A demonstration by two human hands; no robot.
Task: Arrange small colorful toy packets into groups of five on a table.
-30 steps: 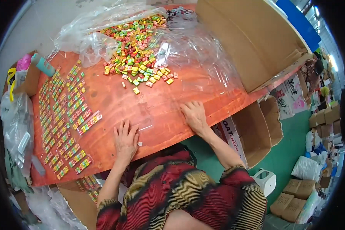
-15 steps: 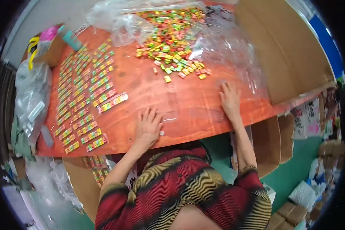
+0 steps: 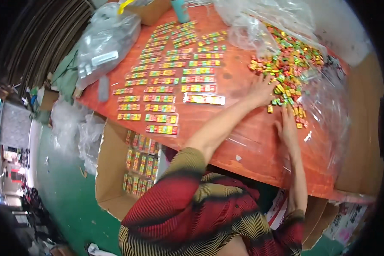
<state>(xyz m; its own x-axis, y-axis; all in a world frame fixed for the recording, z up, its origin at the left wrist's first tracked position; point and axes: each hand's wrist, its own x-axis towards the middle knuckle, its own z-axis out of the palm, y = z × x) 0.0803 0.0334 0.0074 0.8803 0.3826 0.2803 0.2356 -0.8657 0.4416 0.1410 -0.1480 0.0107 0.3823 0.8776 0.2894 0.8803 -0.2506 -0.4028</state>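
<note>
Red-orange table (image 3: 260, 163); open cardboard box (image 3: 111, 170) below table's near edge; clear plastic (image 3: 326, 106) along right side of heap of small bright blocks (image 3: 296, 59); strips (image 3: 160, 89) in rows on table's left; left hand (image 3: 261, 92) at heap's near-left edge, cannot tell whether fingers grip; right hand (image 3: 289, 128) at heap's near edge, fingers extended, thumb apart; yellow block (image 3: 270, 109) between hands.

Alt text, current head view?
Bare left hand and bare right hand at the near edge of a pile of small red, yellow and green blocks on an orange table. Rows of multicoloured strips lie left of the pile; an open brown cardboard box holds more.
</note>
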